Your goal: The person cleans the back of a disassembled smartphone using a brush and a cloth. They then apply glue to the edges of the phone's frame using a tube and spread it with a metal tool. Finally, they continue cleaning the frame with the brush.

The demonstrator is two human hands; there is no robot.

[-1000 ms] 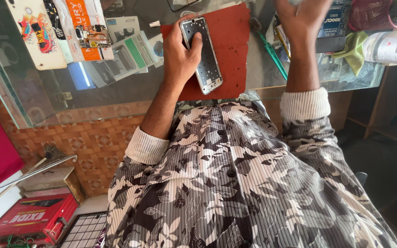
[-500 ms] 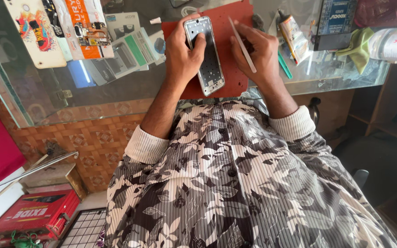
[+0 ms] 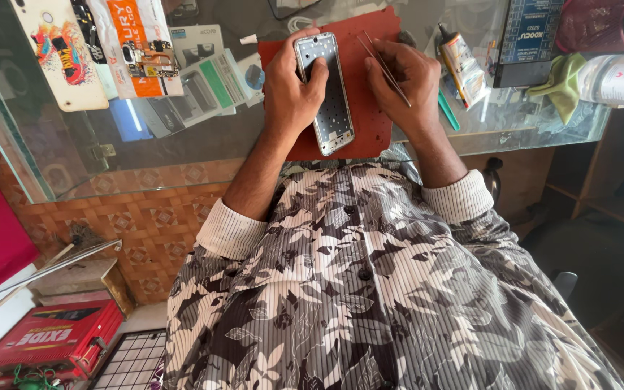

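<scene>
My left hand (image 3: 292, 87) grips an opened phone frame (image 3: 326, 95), silver-edged with a dark inside, over a red work mat (image 3: 371, 126) on a glass counter (image 3: 59, 155). My thumb presses on the frame's upper part. My right hand (image 3: 406, 83) rests on the mat just right of the frame and holds thin metal tweezers (image 3: 384, 66), their tips pointing up-left towards the frame's top corner.
Phone cases, small boxes and a circuit part (image 3: 149, 59) lie on the counter to the left. A glue tube (image 3: 460, 61), a green cloth (image 3: 561, 85) and a plastic bottle (image 3: 622, 78) sit to the right. A red box (image 3: 45, 341) stands on the floor at lower left.
My right hand came down from the counter's far right side with the tweezers and settled on the mat beside the phone frame. My left hand kept holding the frame.
</scene>
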